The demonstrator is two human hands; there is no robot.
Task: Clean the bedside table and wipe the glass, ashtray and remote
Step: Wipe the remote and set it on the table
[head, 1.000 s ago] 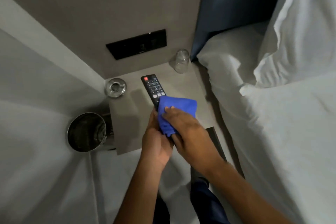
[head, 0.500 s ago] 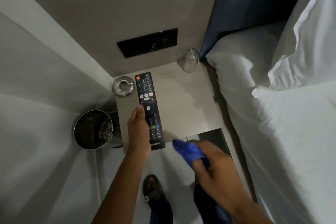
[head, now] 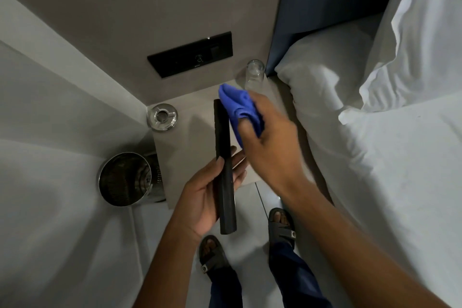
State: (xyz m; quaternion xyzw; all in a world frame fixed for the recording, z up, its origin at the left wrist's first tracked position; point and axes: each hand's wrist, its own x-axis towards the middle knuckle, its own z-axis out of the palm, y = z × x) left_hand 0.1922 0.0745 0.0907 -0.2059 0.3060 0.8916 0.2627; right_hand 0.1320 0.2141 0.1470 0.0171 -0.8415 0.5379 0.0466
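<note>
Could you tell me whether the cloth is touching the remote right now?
Cannot tell: in the head view, the cloth overlaps the remote's upper edge, showing neither contact nor gap.

Remote (head: 224, 170) held on edge above the table (head: 192, 147); glass (head: 254, 74) and ashtray (head: 162, 117) set at the back.

The black remote is seen edge-on at frame centre, buttons hidden, its far end met by a bunched blue cloth (head: 238, 107). The clear glass is stood upright at the grey table's back right corner. The round glass ashtray is placed at the back left corner.
</note>
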